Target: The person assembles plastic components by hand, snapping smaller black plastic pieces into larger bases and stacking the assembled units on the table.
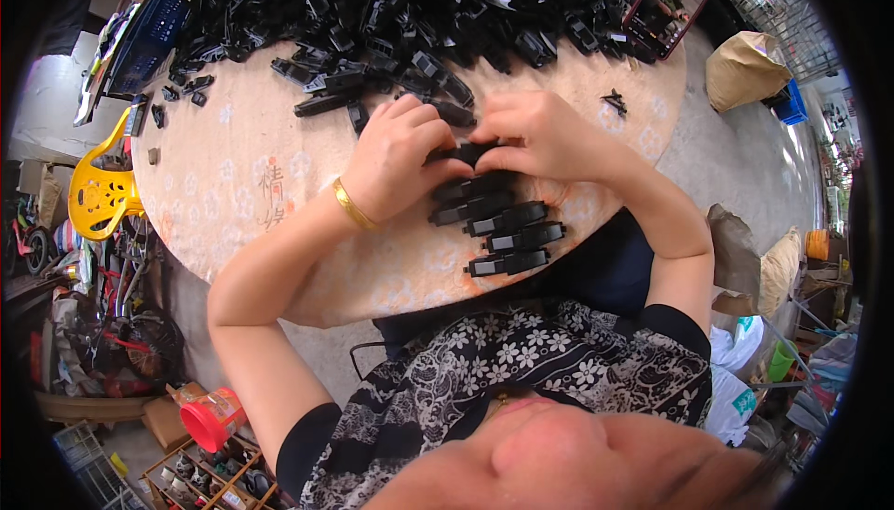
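Note:
Both hands meet over the round table's cloth. My left hand (399, 158) is closed, with thumb and fingers on a small black plastic part (466, 152). My right hand (535, 140) pinches the same part from the other side, its thumb tip close to the left thumb. Fingers hide much of the part. Just below the hands, several black plastic pieces (507, 219) lie side by side in a slanting row toward the table's near edge. Loose black pieces (438, 81) lie right beyond my fingertips.
A large heap of black plastic parts (391, 7) covers the far side of the table (205, 203). A phone (667, 5) stands at the heap's right. Tiny black bits (615, 103) lie at right. A yellow chair (98, 179) stands left; a tan sack (745, 72) stands right.

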`<state>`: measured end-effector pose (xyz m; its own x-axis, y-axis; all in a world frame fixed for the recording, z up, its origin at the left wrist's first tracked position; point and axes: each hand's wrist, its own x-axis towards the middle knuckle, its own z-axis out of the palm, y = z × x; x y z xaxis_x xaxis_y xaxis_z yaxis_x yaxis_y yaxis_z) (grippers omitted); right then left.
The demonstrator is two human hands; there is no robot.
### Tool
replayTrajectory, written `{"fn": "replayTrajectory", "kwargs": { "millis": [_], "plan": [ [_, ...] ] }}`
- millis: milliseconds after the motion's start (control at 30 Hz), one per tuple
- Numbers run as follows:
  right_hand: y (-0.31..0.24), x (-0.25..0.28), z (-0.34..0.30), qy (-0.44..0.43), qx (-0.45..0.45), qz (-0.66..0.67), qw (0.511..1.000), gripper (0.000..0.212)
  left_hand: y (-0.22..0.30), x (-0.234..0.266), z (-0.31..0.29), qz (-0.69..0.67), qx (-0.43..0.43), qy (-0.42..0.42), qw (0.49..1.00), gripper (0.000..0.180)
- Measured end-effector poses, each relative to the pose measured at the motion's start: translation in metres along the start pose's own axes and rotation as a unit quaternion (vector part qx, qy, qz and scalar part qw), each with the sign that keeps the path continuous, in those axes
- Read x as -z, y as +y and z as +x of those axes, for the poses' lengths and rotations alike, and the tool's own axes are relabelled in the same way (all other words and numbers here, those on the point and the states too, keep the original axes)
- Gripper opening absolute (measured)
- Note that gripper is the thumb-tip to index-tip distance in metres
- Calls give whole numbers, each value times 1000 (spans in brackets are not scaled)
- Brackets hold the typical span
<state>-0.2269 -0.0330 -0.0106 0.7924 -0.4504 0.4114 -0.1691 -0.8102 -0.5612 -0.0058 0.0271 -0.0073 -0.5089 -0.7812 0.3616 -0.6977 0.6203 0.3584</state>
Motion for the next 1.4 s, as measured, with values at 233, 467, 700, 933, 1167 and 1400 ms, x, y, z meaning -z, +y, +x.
{"fn": "replayTrajectory", "kwargs": {
  "millis": [233,467,700,933,1167,1400],
  "plan": [
    [45,44,-4,136,-132,-216,958,21,0,0,1,-108,89,58,988,25],
    [64,37,-8,85,-173,-247,950,25,-9,-2,2,41,40,55,997,29],
    [62,44,-18,77,-149,-240,956,20,-3,-5,2,-24,-7,29,999,27],
    [39,56,-7,80,-167,-155,970,17,4,1,0,-46,25,-4,999,26],
    [6,14,-10,26,-157,107,981,21,9,-3,1,-85,-29,22,996,23],
    [21,10,-16,42,-99,43,993,23,6,7,-3,5,31,0,1000,22]
  ]
}}
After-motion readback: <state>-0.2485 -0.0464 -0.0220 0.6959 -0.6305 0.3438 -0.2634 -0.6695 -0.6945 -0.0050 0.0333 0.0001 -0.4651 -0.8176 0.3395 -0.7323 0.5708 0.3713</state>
